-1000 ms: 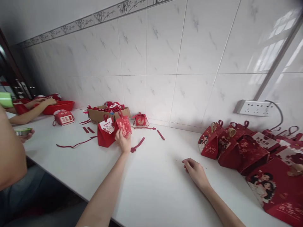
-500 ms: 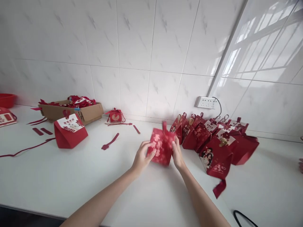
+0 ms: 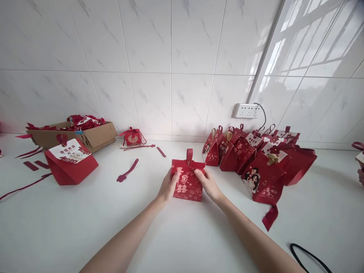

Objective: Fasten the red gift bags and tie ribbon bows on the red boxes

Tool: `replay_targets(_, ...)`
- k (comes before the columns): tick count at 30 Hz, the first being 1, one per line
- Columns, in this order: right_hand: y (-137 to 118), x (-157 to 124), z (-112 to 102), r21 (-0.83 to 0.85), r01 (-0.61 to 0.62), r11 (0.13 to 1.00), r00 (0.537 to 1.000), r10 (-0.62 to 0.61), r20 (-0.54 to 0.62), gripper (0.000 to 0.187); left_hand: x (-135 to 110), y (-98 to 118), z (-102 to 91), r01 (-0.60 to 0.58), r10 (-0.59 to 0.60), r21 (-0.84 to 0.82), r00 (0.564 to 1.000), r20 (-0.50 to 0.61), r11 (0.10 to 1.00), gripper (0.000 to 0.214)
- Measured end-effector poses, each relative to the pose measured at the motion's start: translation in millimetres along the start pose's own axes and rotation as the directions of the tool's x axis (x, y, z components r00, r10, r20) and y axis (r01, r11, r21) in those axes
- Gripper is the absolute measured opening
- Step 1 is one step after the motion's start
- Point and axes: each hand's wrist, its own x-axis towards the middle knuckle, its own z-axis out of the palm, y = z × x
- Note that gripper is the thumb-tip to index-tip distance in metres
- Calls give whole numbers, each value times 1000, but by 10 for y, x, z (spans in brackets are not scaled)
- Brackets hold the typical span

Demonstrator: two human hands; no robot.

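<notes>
Between my hands a red gift box (image 3: 188,189) with pale printed characters stands upright at the table top, a ribbon loop rising from its top edge. My left hand (image 3: 168,184) grips its left side, thumb across the front. On the opposite side my right hand (image 3: 209,184) holds it, thumb on the upper front. The other fingers are hidden behind the box. A dark red strap with a flower-shaped end (image 3: 127,171) lies to the left of my hands, and a short strap (image 3: 161,152) lies behind it.
Several finished-looking red boxes (image 3: 264,178) crowd the right side, below a white socket strip (image 3: 247,110). At left stand a red box with a white flap (image 3: 74,168) and a cardboard box (image 3: 99,137) of red pieces. A small red box (image 3: 132,137) sits near the wall. A black cable (image 3: 308,256) lies front right.
The held box has turned to face me squarely and come slightly lower and to the left. My left thumb has shifted toward its left edge. The view has turned a little.
</notes>
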Motion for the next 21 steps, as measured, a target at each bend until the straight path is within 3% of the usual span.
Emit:
replay_targets(2,-25,-30,-16,-70,84,994,992,-91,-93,38,-9,-10,-25,13,-13,24,1000,13,1000,42)
replay_targets(6,-68,-80,-4,-233,252,939,924,-305,-232,30,15,-60,-49,-12,11,70,1000,7,997,41)
replay_targets(12,-122,-127,-11,-323,250,913,915,-332,-228,25,11,-12,-80,-51,46,70,997,68,996,37)
replay_targets(14,-152,-143,-28,-309,280,909,917,-348,-192,25,-5,80,-77,-130,130,102,991,10,986,34)
replay_targets(17,-181,-156,-40,-301,340,891,916,-386,-109,24,-43,275,-39,-295,314,156,942,-117,943,36)
replay_targets(19,-177,-156,-30,-317,361,877,918,-395,-46,22,-74,393,-6,-325,357,207,923,-144,923,33)
replay_targets(21,-158,-156,-6,-359,395,846,900,-435,-35,17,-104,465,18,-296,341,266,929,-140,917,22)
